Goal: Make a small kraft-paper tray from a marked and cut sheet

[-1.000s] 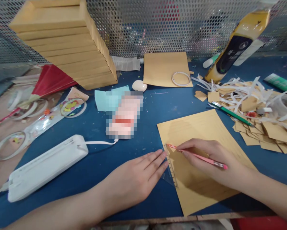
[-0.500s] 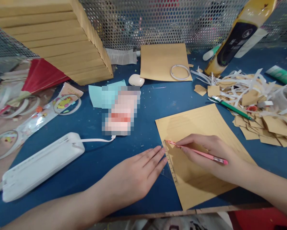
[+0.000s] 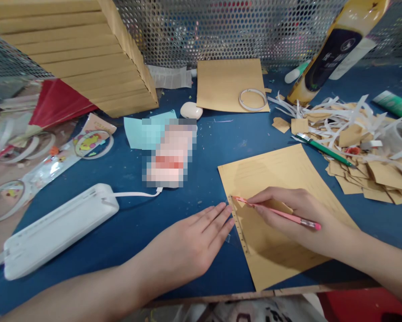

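A brown sheet (image 3: 271,170) lies at an angle on the blue table. Along its left edge runs a clear ruler (image 3: 240,230) with dark marks. My left hand (image 3: 196,243) lies flat with its fingers stretched out, the fingertips on the ruler. My right hand (image 3: 298,219) rests over the sheet and grips a pink pencil (image 3: 288,216) between thumb and fingers. The pencil's tip touches the sheet near the ruler's upper end, and its eraser end points right.
A white power strip (image 3: 60,230) and a phone (image 3: 170,156) on a cable lie left. Behind stand stacked brown paper (image 3: 76,53) and a bottle (image 3: 331,58). Paper scraps (image 3: 348,129) and a green craft knife (image 3: 328,152) lie right.
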A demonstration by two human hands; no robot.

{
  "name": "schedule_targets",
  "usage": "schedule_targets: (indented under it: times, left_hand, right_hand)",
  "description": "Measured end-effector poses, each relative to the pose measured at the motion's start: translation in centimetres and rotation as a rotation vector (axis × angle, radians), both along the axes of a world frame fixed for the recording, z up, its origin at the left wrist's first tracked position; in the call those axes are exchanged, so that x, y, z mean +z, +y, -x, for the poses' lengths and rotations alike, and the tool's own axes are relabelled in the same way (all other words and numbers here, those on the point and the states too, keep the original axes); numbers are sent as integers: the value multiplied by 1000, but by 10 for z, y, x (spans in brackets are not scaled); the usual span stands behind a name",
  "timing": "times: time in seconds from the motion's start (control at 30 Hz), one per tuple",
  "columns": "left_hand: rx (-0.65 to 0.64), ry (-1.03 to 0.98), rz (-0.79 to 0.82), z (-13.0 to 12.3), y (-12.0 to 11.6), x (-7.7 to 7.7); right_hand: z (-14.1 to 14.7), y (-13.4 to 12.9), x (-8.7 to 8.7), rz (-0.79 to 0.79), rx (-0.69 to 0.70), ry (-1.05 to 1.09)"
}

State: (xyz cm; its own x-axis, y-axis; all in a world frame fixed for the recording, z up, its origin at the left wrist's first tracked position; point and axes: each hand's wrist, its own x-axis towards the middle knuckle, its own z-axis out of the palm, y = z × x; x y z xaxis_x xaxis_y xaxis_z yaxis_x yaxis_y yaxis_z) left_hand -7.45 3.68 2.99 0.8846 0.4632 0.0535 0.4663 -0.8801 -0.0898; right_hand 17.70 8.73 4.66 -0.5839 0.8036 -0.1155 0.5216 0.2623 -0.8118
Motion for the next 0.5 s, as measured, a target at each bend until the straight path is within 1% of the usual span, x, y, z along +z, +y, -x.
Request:
schedule_targets:
  times: [0.13,0.27,0.4,0.43,0.5]
  left_hand:
    - [4,12,1,0,-1,1]
    - [6,13,-14,-1,-2,1]
    - [2,6,-24,-2,-2,0]
    - [3,7,-24,-2,-2,0]
    - [2,4,-24,-1,-2,-1]
  right_hand:
    - [-2,-3,9,16,53,-28]
    - [-9,-8,19,59,137,-41]
    - [-19,-18,27,157,254,-61]
    - [-22,-20,28,182,260,-72]
    - [-27,-24,28,210,219,-75]
